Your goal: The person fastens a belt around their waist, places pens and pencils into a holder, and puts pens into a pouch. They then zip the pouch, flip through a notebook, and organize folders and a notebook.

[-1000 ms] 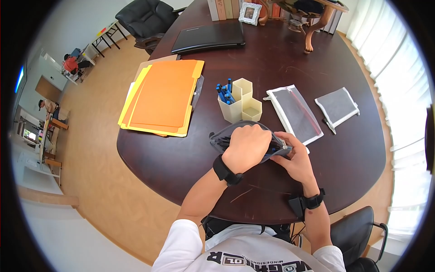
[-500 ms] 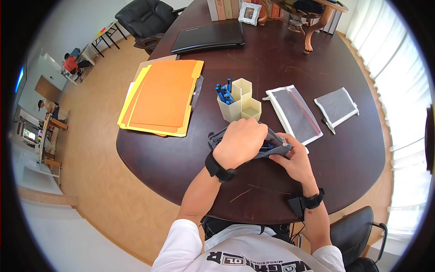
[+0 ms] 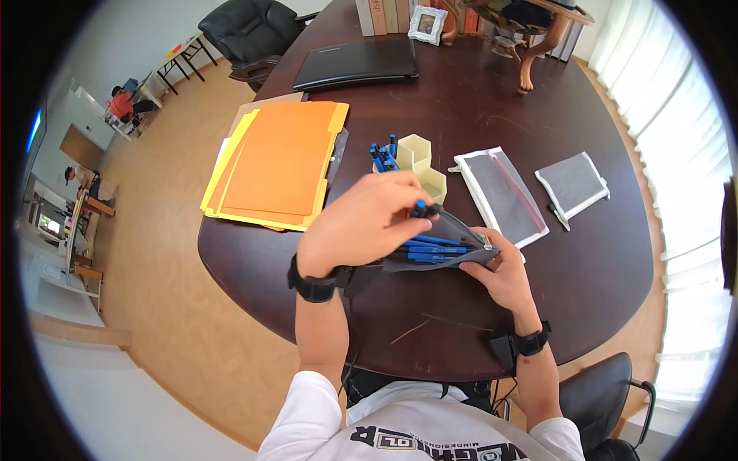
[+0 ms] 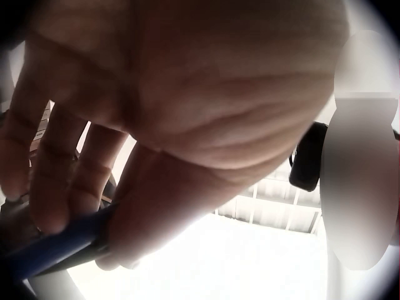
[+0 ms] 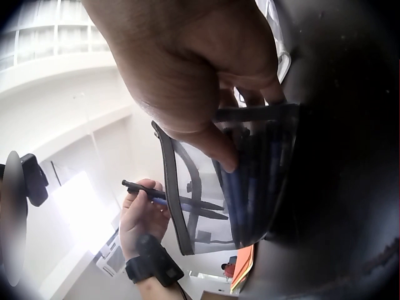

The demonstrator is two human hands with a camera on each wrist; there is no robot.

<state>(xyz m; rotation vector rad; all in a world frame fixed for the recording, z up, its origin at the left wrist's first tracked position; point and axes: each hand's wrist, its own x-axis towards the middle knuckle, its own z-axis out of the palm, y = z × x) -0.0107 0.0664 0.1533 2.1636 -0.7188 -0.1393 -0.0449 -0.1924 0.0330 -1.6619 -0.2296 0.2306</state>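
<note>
My left hand [image 3: 357, 223] pinches pens [image 3: 420, 208] between thumb and fingers over the opening of a grey see-through zip pouch [image 5: 203, 240]. In the right wrist view two slim pens, one black and one partly blue, stick out from that hand across the pouch mouth. A blue pen [image 4: 65, 240] also shows at its fingertips in the left wrist view. My right hand [image 3: 503, 269] grips the pouch's right end by the zipper, thumb in front. Several blue pens [image 3: 438, 252] lie inside the pouch. Behind the left hand stands a cream hexagonal pen holder [image 3: 434, 185] with several blue pens [image 3: 382, 156] in its left cell.
Two white-edged mesh pouches [image 3: 503, 192] [image 3: 573, 184] lie to the right on the dark desk [image 3: 477, 100]. Orange and yellow folders [image 3: 269, 161] are stacked at the left. Further back are a black laptop [image 3: 357, 63], a photo frame [image 3: 425, 24] and books [image 3: 384, 15].
My left hand was down in the pouch; it has come up and to the left, now with pens in its fingers. My right hand has stayed on the pouch's end.
</note>
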